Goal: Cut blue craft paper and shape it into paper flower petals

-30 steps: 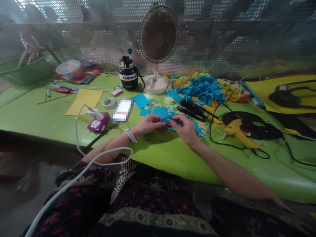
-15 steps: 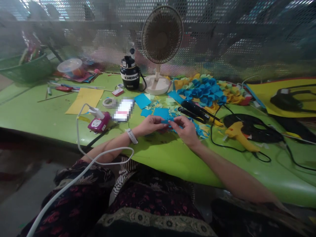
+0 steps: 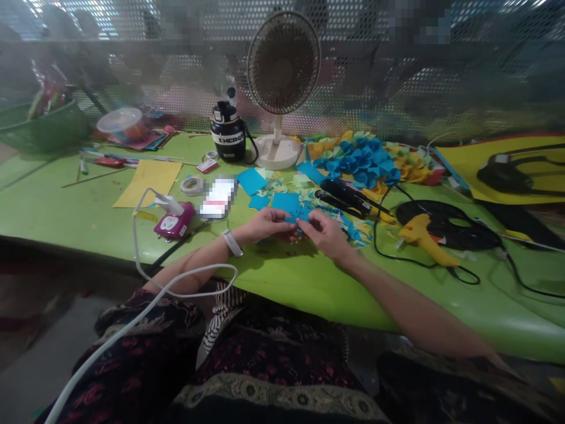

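My left hand [image 3: 267, 225] and my right hand [image 3: 324, 232] meet above the green table [image 3: 66, 206], their fingertips pinching a small blue paper piece [image 3: 296, 217] from both sides. Just beyond it lies a larger blue paper square [image 3: 286, 204]. Blue and pale green paper scraps [image 3: 353, 232] are scattered around my right hand. A white smartwatch [image 3: 232, 242] sits on my left wrist, and a white cable [image 3: 185, 277] drapes over that forearm.
A yellow glue gun [image 3: 426, 244] with a black cord lies to the right, near a black hair tool [image 3: 344, 197]. Blue paper flowers [image 3: 364, 159], a fan [image 3: 282, 70], a blurred phone [image 3: 217, 197], a pink socket [image 3: 174, 221] and yellow paper [image 3: 148, 184] stand around.
Both hands have shifted slightly, still pinching the small blue piece, which now sits closer to the larger blue square. The view has moved a little with my head.
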The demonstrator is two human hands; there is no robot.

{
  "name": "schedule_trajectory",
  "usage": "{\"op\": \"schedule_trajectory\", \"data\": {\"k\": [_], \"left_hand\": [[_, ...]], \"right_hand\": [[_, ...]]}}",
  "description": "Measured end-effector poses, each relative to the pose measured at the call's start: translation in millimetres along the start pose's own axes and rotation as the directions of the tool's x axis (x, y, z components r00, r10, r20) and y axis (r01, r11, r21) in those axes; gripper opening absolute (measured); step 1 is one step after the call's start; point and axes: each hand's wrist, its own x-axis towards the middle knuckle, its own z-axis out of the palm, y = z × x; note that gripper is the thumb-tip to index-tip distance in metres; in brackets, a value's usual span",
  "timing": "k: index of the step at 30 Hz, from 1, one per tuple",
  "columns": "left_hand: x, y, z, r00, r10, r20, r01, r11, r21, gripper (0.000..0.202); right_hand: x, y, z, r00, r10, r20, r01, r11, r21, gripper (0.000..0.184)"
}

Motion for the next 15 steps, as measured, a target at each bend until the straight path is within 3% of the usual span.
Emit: {"op": "schedule_trajectory", "data": {"k": [11, 15], "left_hand": [[-3.5, 8.6, -1.6, 1.0, -0.016, 0.011, 0.015, 0.996, 0.082, 0.036], [-7.2, 13.9, -1.5, 1.0, 0.006, 0.006, -0.007, 0.981, 0.194, 0.034]], "right_hand": [[1.3, -1.7, 0.1, 0.985, 0.123, 0.119, -0.146, 0.966, 0.211, 0.047], [5.1, -4.6, -9.5, 0.961, 0.122, 0.247, -0.18, 0.957, 0.226, 0.042]]}}
